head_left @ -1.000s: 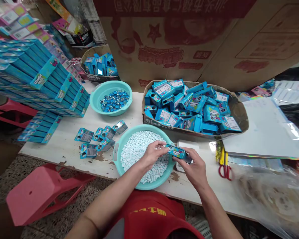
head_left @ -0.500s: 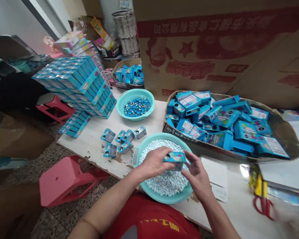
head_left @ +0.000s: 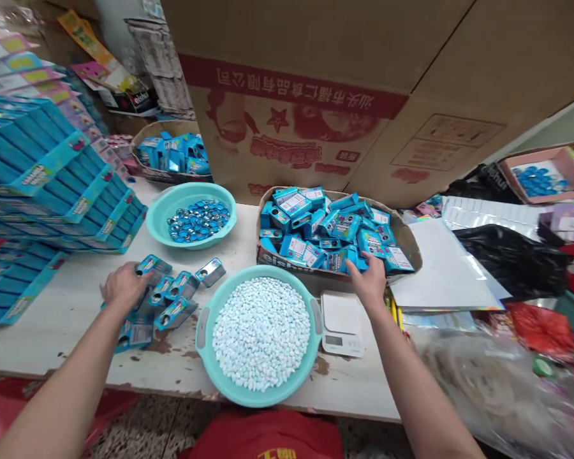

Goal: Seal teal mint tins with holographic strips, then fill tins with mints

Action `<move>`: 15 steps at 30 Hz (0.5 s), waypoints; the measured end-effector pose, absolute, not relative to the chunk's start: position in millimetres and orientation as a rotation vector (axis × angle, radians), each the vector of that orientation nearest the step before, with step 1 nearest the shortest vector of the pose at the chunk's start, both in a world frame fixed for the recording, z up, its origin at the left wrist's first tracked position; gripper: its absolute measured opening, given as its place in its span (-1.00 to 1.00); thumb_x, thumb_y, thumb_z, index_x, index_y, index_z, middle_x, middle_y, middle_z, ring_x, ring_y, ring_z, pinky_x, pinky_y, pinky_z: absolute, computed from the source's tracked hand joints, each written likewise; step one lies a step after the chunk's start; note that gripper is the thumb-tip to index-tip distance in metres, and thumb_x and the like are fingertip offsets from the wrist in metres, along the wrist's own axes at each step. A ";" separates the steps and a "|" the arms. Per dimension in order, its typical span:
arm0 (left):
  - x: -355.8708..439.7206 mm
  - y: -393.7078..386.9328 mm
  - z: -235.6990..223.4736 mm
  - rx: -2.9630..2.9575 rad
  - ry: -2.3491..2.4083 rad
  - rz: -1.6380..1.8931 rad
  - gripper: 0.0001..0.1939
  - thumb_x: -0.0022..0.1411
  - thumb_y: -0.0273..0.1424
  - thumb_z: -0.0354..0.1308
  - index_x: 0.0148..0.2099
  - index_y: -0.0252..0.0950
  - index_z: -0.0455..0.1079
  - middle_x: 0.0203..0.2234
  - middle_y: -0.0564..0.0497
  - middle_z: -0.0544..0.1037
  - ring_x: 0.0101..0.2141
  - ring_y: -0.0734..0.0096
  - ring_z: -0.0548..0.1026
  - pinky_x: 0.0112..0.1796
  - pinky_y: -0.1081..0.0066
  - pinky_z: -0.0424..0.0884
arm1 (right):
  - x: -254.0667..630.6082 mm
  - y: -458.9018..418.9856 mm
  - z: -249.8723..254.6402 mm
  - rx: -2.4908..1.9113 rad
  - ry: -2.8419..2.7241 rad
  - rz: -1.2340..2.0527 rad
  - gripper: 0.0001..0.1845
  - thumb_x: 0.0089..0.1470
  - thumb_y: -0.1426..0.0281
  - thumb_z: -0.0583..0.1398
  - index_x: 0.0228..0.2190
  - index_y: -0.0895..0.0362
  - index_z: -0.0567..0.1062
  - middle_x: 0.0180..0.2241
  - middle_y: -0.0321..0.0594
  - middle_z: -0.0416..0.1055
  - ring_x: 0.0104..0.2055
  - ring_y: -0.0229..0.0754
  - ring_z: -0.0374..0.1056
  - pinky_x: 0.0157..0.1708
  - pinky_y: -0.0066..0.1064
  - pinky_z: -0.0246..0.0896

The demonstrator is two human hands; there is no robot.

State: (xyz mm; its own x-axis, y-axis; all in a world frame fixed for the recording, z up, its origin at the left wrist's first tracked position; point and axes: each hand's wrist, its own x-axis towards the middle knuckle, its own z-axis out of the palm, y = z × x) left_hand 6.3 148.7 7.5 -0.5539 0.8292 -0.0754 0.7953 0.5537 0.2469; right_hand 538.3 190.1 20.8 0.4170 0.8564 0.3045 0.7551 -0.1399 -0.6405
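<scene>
My left hand [head_left: 124, 285] is low over the table at the left, its fingers curled round a small blue box that they mostly hide. Beside it stand several small blue boxes [head_left: 184, 285] with a round hole in the top. My right hand [head_left: 370, 280] reaches to the front edge of a cardboard tray [head_left: 414, 248] heaped with blue boxes [head_left: 339, 226]. Its thumb and fingers are apart, close to the nearest boxes. Between my arms sits a turquoise bowl [head_left: 205, 366] full of pale blue and white candies [head_left: 263, 331].
A second turquoise bowl [head_left: 155, 220] holds blue and silver pieces. Stacked blue packs [head_left: 52, 172] rise at the left. A white kitchen scale [head_left: 344, 344] lies right of the candy bowl. Behind stands a large carton [head_left: 306, 146]; plastic bags [head_left: 488, 382] lie at the right.
My hands have parted from above the candy bowl. The left has carried its blue box left to the others; the right has let go of that box and moved to the tray. The view has swung right.
</scene>
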 end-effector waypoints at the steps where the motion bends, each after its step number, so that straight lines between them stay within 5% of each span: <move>1: 7.4 147.8 2.2 1.371 2.608 0.188 -0.64 0.14 -0.19 0.08 -0.08 -0.31 0.31 -0.30 -0.04 0.43 -0.05 -0.07 0.31 -0.07 -0.01 0.23 | 538.8 200.3 21.1 -2.001 -1.369 0.207 -0.32 -0.21 0.02 0.26 -0.12 0.21 0.44 -0.14 0.11 0.41 -0.05 0.17 0.31 -0.09 0.00 0.19; 4: 21.1 139.8 2.1 1.362 2.672 0.153 -0.60 0.18 -0.19 0.03 -0.03 -0.34 0.33 -0.15 -0.15 0.42 0.02 -0.11 0.25 -0.01 -0.06 0.18 | 542.9 225.9 22.9 -2.148 -1.365 0.341 -0.35 -0.41 0.09 0.38 -0.22 0.14 0.47 -0.20 0.05 0.44 -0.09 0.21 0.34 -0.12 0.02 0.18; 7: 57.1 118.9 9.4 1.547 2.608 0.568 -0.61 0.22 -0.22 -0.05 -0.01 -0.35 0.33 -0.10 -0.22 0.43 0.01 -0.02 0.30 0.03 0.02 0.19 | 558.0 231.1 27.8 -2.107 -1.304 0.466 -0.47 -0.51 0.19 0.42 -0.39 0.10 0.47 -0.34 -0.10 0.46 -0.18 0.15 0.38 -0.14 0.01 0.21; 10: 119.3 84.9 -0.9 1.733 2.252 0.846 -0.61 0.26 -0.19 -0.13 -0.02 -0.29 0.33 -0.11 -0.18 0.46 -0.03 0.17 0.38 0.02 0.21 0.25 | 571.4 206.7 34.2 -1.789 -1.108 0.630 -0.38 -0.47 0.18 0.43 -0.29 0.12 0.42 -0.35 -0.17 0.46 -0.26 0.02 0.41 -0.23 -0.08 0.31; 13: 189.8 55.7 -29.9 1.775 1.968 0.671 -0.53 0.25 -0.15 -0.08 0.09 -0.30 0.28 0.04 -0.19 0.39 0.10 0.16 0.29 0.10 0.20 0.17 | 559.4 161.1 34.7 -1.465 -1.005 0.946 -0.28 -0.45 0.20 0.45 -0.17 0.07 0.37 -0.25 -0.19 0.50 -0.24 -0.03 0.45 -0.23 -0.11 0.37; 15: 227.1 49.6 -48.5 1.697 2.060 0.478 -0.42 0.22 -0.12 -0.04 0.19 -0.34 0.19 0.16 -0.25 0.26 0.20 0.01 0.13 0.15 0.05 0.05 | 536.5 130.1 28.8 -1.457 -1.013 1.172 -0.39 -0.43 0.22 0.45 -0.25 0.11 0.45 -0.28 -0.14 0.54 -0.25 0.02 0.47 -0.20 -0.08 0.37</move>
